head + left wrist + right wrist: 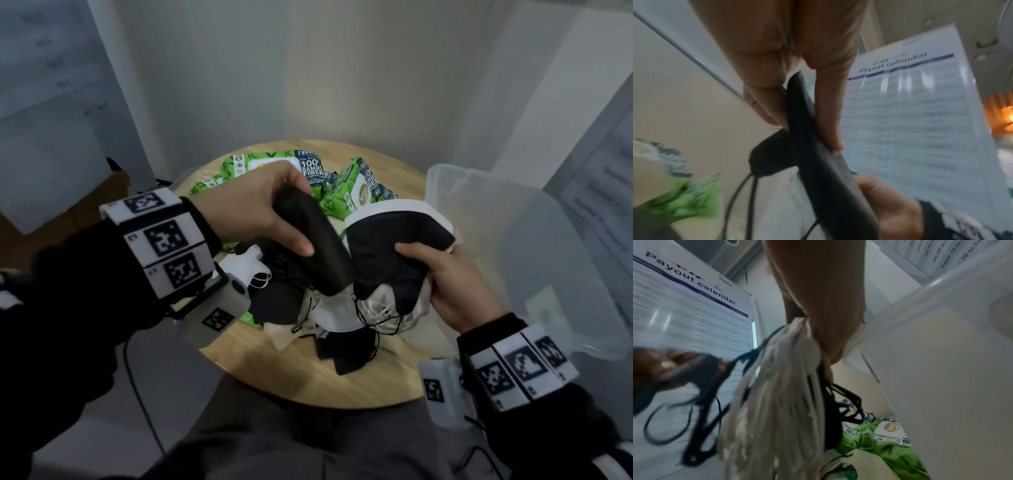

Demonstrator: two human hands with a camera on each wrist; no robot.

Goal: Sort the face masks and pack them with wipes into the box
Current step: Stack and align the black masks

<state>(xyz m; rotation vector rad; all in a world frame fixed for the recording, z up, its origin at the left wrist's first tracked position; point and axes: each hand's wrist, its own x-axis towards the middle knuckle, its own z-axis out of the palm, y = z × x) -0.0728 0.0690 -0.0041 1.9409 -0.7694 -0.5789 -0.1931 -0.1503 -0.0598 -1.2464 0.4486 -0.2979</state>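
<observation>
Sorting under way, packing not begun as far as visible. Left hand point(260, 209) holds one black mask point(315, 246) above the table point(342, 387), thumb and fingers closed on its upper end; the left wrist view confirms a pinch across the folded edge. Right hand point(448, 284) grips a stack of masks point(394, 240), black and white layers together, fingers curled around the lower end, ear loops hanging below. The single mask sits just left of the stack, nearly touching it; judged about to be added.

Left to do: a loose pile of masks point(329, 322), black, white and beige, lies on the table directly beneath the stack. Green wipe packs point(274, 168) lie on the table behind the stack, unpacked. The clear box point(534, 246) stands to the right of the stack, just beside the right hand; nothing can be made out inside it.

Obstacles: tangled ear loops in the pile could snag. A printed calendar sheet point(910, 113) hangs on the wall, clear of the work.
</observation>
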